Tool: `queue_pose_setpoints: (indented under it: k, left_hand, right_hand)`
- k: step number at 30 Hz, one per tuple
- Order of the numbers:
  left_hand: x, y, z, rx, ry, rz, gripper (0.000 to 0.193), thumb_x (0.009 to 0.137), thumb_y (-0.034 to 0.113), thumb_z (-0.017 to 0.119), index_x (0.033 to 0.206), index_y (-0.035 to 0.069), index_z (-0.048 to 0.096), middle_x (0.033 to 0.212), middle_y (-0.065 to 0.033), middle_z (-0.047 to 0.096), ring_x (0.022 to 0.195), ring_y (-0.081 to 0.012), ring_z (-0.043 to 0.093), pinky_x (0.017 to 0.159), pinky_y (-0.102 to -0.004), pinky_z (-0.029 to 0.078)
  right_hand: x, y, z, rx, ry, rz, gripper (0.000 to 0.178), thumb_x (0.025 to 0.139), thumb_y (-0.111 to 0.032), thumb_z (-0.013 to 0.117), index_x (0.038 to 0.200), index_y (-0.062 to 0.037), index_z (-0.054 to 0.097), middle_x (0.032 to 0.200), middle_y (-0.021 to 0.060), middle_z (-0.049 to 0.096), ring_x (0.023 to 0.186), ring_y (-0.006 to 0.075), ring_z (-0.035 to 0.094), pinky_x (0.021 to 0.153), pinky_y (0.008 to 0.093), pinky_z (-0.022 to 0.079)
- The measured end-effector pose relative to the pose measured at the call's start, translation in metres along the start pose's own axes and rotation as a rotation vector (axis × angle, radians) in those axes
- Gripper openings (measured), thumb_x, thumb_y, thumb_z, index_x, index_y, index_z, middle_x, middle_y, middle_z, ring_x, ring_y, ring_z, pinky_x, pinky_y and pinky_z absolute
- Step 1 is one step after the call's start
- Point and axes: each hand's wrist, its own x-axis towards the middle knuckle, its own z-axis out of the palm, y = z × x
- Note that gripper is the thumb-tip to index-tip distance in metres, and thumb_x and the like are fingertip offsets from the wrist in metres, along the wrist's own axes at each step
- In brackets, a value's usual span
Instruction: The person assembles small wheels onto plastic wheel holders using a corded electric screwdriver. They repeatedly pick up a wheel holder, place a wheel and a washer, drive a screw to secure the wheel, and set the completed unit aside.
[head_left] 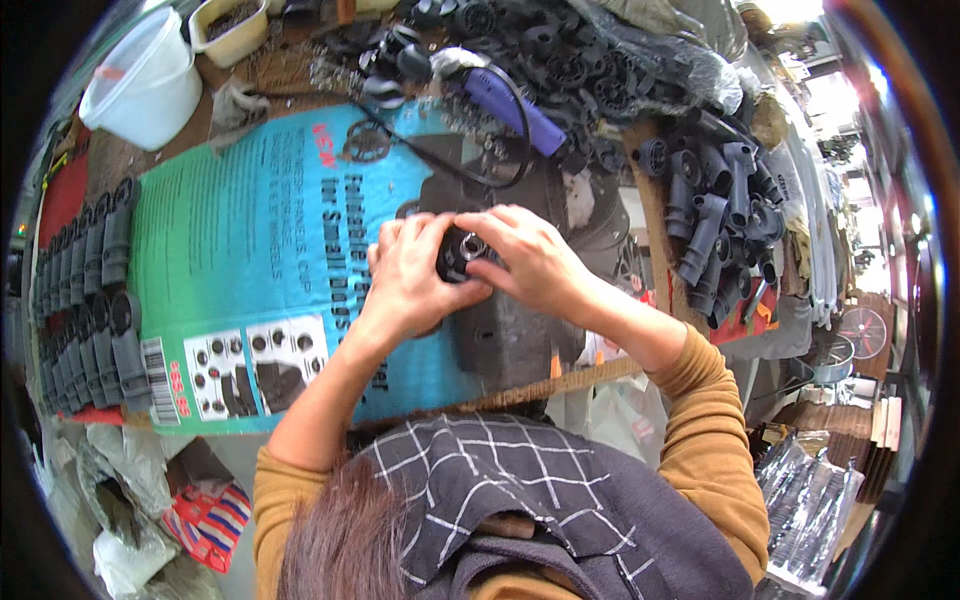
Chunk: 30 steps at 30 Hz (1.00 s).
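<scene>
Both my hands meet over the middle of the worktable, gripping a small round black plastic part (452, 265) between them. A shiny metal ring (472, 247) shows at its centre. My left hand (405, 275) has its fingers curled over the left side, thumb along the near edge. On the right side, my right hand (530, 262) closes its thumb and fingers around the part. Much of the part is hidden by my fingers. Under my hands lies a printed blue-green cardboard sheet (230, 240) with a dark worn patch (500, 335).
Beyond my hands lies a purple handheld tool (512, 108) with a black cord. Black plastic parts (580, 75) are heaped behind it. Grey tubular parts (710, 215) pile up at right; similar ones (118, 245) stand in rows at left. A white bucket (150, 90) and cream tub (228, 40) sit far left.
</scene>
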Motion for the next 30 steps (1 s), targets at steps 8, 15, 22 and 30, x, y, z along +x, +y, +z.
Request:
queue_pose_setpoints:
  k: [8, 15, 22, 30]
  left_hand:
    - [-0.012, 0.006, -0.017, 0.007, -0.163, 0.007, 0.087, 0.061, 0.045, 0.083, 0.133, 0.007, 0.051, 0.129, -0.0114, 0.05, 0.121, -0.0326, 0.041, 0.101, -0.0463, 0.033]
    - [-0.016, 0.004, -0.014, -0.018, -0.176, 0.006, 0.089, 0.062, 0.047, 0.083, 0.135, 0.009, 0.05, 0.132, -0.0094, 0.049, 0.124, -0.0312, 0.038, 0.103, -0.0461, 0.031]
    - [0.016, 0.009, -0.039, -0.346, 0.062, 0.092, 0.07, 0.078, 0.041, 0.077, 0.132, 0.003, 0.053, 0.115, -0.0138, 0.06, 0.105, -0.028, 0.052, 0.094, -0.0384, 0.042]
    - [0.003, 0.048, -0.053, -1.241, -0.056, -0.069, 0.047, 0.086, 0.011, 0.071, 0.126, -0.002, 0.048, 0.108, -0.0102, 0.061, 0.097, -0.0132, 0.063, 0.083, -0.0268, 0.053]
  right_hand:
    - [0.108, 0.148, -0.076, -0.252, 0.574, 0.297, 0.021, 0.078, -0.021, 0.073, 0.086, -0.0026, 0.068, 0.083, 0.0148, 0.066, 0.082, 0.0321, 0.065, 0.076, 0.0423, 0.051]
    - [0.171, 0.256, -0.071, -0.547, 0.383, 0.286, 0.041, 0.079, -0.026, 0.071, 0.118, -0.012, 0.066, 0.114, 0.0108, 0.065, 0.113, 0.0314, 0.056, 0.098, 0.0405, 0.043]
    - [0.088, 0.112, -0.1, 0.569, 0.372, 0.28, 0.037, 0.101, -0.031, 0.052, 0.111, -0.0009, 0.07, 0.091, -0.0009, 0.068, 0.082, 0.0044, 0.058, 0.07, 0.0201, 0.044]
    - [0.013, -0.019, -0.078, 0.315, 0.291, -0.049, 0.05, 0.08, -0.034, 0.076, 0.115, -0.003, 0.06, 0.102, 0.012, 0.065, 0.09, 0.0252, 0.064, 0.081, 0.0351, 0.051]
